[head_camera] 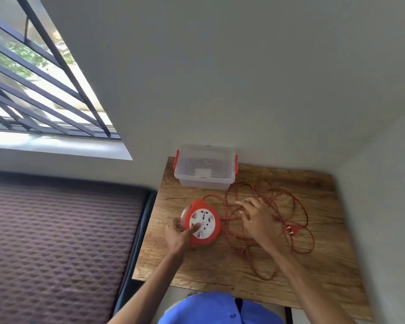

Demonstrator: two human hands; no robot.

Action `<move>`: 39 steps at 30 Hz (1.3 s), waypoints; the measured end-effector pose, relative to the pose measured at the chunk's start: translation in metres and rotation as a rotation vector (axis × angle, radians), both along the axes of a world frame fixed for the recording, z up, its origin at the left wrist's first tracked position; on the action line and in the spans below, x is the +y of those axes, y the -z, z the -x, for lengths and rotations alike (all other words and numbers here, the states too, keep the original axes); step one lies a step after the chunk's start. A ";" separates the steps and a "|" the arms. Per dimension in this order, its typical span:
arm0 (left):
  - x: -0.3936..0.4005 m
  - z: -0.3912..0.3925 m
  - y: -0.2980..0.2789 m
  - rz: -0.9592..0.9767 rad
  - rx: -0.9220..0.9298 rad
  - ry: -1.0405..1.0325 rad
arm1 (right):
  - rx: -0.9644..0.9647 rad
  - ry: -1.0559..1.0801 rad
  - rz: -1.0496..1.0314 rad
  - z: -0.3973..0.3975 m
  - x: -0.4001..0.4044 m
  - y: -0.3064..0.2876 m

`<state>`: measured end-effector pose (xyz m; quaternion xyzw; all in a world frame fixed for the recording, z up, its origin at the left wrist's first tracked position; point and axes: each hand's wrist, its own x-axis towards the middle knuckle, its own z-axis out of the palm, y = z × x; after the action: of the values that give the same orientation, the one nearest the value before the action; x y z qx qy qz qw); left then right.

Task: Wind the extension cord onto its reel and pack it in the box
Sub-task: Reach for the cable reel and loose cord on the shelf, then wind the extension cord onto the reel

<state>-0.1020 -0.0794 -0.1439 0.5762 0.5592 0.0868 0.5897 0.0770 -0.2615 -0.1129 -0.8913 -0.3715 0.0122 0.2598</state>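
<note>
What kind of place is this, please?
Probably a room in a home, perhaps a bedroom: a quilted mattress lies beside a small wooden table set in a wall corner, under a barred window.

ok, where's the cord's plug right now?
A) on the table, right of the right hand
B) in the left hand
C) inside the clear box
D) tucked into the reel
A: the plug lies on the wooden table among the loose cord, to the right of the right hand, apart from the reel and the box.
</note>
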 end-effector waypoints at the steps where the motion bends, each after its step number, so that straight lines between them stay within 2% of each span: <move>1: -0.003 -0.002 -0.003 -0.072 -0.046 -0.015 | -0.024 -0.018 -0.015 -0.003 -0.001 0.000; 6: 0.000 -0.015 -0.045 -0.451 -0.159 0.122 | -0.132 -0.072 -0.081 -0.013 0.006 -0.020; 8: 0.012 -0.019 -0.067 -0.548 -0.175 0.191 | -0.104 -0.114 -0.119 -0.019 0.013 -0.038; 13: 0.044 -0.032 -0.144 -0.661 -0.207 0.424 | 0.450 -0.285 -0.206 -0.039 0.034 -0.103; 16: 0.060 -0.045 -0.193 -0.699 -0.235 0.538 | 0.526 -0.391 -0.186 -0.052 0.050 -0.127; 20: 0.067 -0.063 -0.236 -0.734 -0.269 0.577 | 0.710 -0.416 -0.362 -0.062 0.064 -0.139; 22: 0.068 -0.064 -0.243 -0.681 -0.324 0.547 | 0.778 -0.433 -0.425 -0.063 0.066 -0.143; 24: 0.065 -0.057 -0.244 -0.540 -0.456 0.512 | 0.835 -0.432 -0.460 -0.062 0.065 -0.143; 29: 0.043 -0.042 -0.217 0.182 -0.860 0.367 | 0.979 -0.424 -0.532 -0.059 0.063 -0.146; 32: 0.025 -0.042 -0.195 0.417 -1.035 0.305 | 1.004 -0.391 -0.575 -0.060 0.067 -0.153; 34: 0.014 -0.046 -0.183 0.478 -1.128 0.243 | 1.025 -0.371 -0.575 -0.057 0.070 -0.156; 37: 0.003 -0.053 -0.174 0.484 -1.168 0.124 | 1.101 -0.348 -0.571 -0.049 0.076 -0.160; 39: 0.000 -0.054 -0.172 0.498 -1.175 0.061 | 1.050 -0.282 -0.573 -0.042 0.077 -0.167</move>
<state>-0.0476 -0.0790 0.0278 0.2938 0.1293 0.2390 0.9164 0.1189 -0.1842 0.0542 -0.6031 -0.2968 0.3836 0.6333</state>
